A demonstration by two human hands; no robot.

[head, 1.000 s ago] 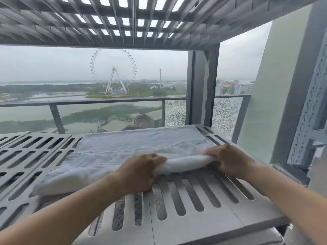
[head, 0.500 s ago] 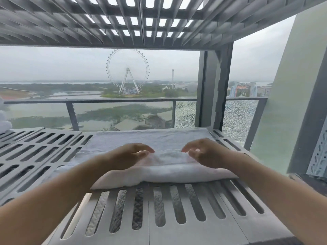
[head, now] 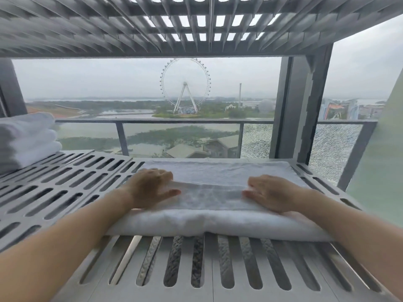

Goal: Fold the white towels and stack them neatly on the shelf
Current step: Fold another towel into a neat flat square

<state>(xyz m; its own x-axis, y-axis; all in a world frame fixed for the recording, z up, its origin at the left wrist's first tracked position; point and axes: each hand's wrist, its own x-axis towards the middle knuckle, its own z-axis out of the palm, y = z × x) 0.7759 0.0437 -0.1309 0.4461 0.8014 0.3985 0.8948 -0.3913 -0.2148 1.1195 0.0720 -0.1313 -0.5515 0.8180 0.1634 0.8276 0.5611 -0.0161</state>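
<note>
While left hand (head: 150, 188) and right hand (head: 274, 192) press it flat-fingered, the towel (head: 213, 221) seems soft, limp. Grip its near fold.

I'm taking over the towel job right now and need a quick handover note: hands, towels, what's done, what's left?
Left grip: open, flat on the left end of the folded towel.
Right grip: open, flat on its right end.
The towel lies lengthwise on the slotted shelf. A stack of folded towels sits at the shelf's far left.
Done: the long fold is made.
Left: probably fold it shorter, then set it on the stack.
</note>
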